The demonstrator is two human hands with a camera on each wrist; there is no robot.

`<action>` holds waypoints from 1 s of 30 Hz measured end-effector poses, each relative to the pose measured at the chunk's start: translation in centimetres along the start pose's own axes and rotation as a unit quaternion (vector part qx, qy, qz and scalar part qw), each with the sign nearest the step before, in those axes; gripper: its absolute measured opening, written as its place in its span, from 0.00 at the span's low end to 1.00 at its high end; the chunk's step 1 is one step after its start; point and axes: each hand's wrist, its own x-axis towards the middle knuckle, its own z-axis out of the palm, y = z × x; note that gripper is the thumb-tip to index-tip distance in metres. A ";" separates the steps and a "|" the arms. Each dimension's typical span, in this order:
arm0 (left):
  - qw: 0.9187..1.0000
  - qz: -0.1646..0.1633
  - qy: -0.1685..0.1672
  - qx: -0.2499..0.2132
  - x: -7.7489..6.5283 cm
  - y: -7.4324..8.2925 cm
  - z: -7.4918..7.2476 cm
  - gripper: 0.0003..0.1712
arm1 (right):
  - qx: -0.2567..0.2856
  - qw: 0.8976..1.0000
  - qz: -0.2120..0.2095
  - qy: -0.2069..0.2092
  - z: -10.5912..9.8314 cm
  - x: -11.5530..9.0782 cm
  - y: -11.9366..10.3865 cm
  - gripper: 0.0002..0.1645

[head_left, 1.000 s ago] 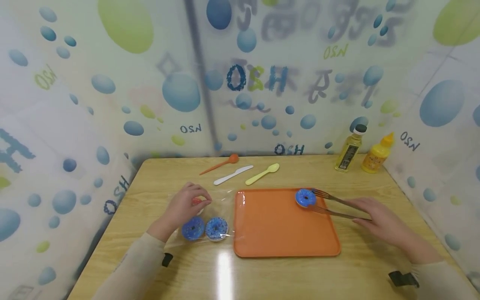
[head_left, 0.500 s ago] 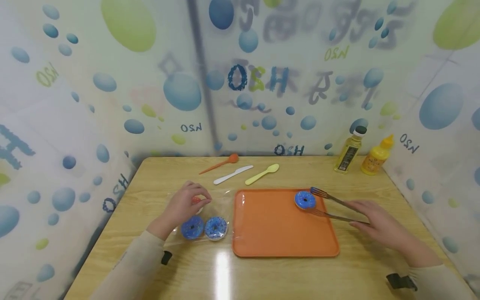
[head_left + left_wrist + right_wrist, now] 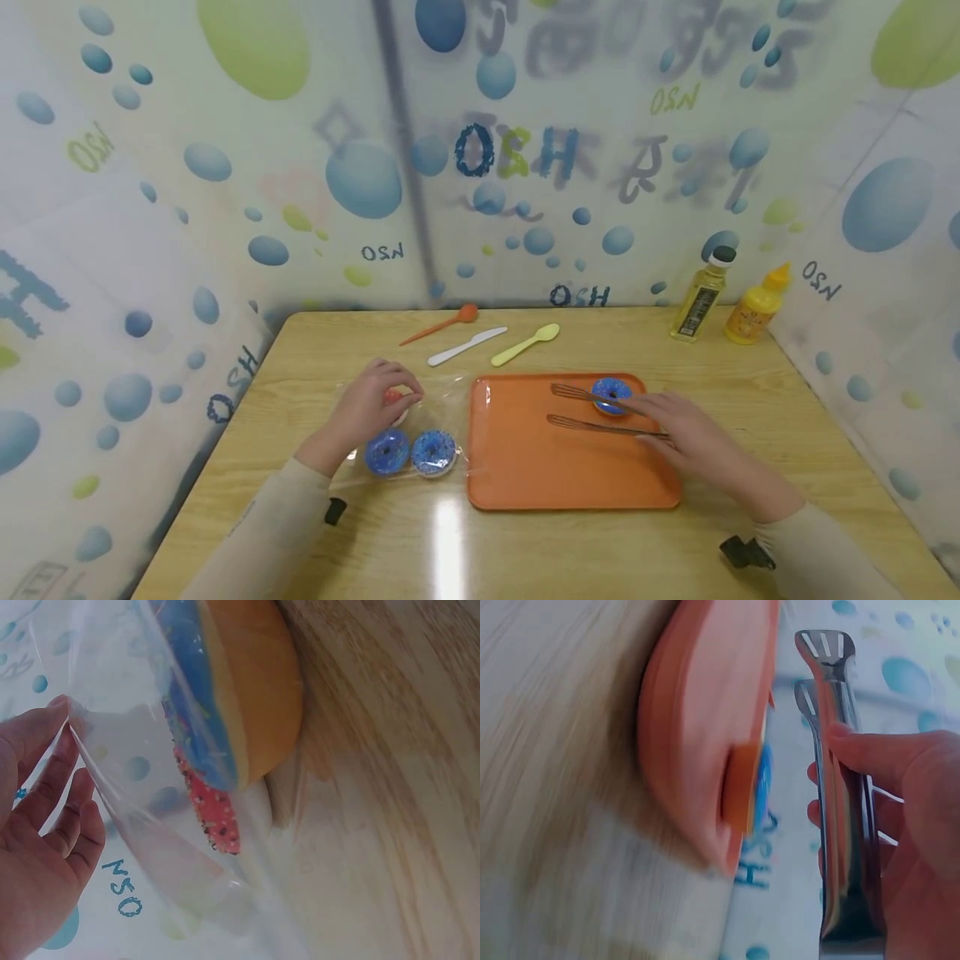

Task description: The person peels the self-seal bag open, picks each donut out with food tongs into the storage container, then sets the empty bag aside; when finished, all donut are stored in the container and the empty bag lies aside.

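Observation:
My left hand point(image 3: 371, 402) pinches the edge of a clear plastic bag point(image 3: 139, 847) between thumb and fingers, lifting the film. Inside the bag lie two blue-iced toy donuts point(image 3: 442, 465) and a red-iced donut point(image 3: 214, 814) with sprinkles, which the left hand mostly hides in the head view. My right hand point(image 3: 697, 437) grips metal tongs point(image 3: 846, 817) around their arms. Their slotted tips are spread apart over the orange tray point(image 3: 547, 483), pointing left. Behind the tongs, a blue-iced donut point(image 3: 611, 386) rests near the tray's back right corner, released from them.
An orange spoon point(image 3: 442, 326), a white knife point(image 3: 467, 347) and a pale yellow spoon point(image 3: 525, 346) lie behind the bag and tray. An oil bottle point(image 3: 697, 302) and a yellow squeeze bottle point(image 3: 752, 313) stand at the back right, near the patterned wall.
The tongs have come off the blue donut on the tray, and my right hand has carried them leftward over the tray. My left hand stays at the bag.

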 end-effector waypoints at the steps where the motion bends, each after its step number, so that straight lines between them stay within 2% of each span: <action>1: 1.000 0.004 0.004 0.001 0.0 -0.1 0.0 0.03 | 0.001 1.000 -0.005 -0.005 0.1 0.4 -0.4 0.31; 5: 1.000 0.017 0.014 0.002 0.2 -0.2 0.1 0.03 | 0.001 1.000 -0.025 -0.013 0.5 2.0 -1.9 0.29; 14: 1.000 0.012 0.005 -0.002 0.2 -0.1 -0.3 0.03 | 0.015 0.998 -0.062 -0.016 1.2 5.2 -4.8 0.31; 30: 0.999 0.018 0.019 -0.022 -0.2 0.5 -1.0 0.03 | 0.012 0.989 -0.123 -0.078 2.5 9.9 -7.1 0.30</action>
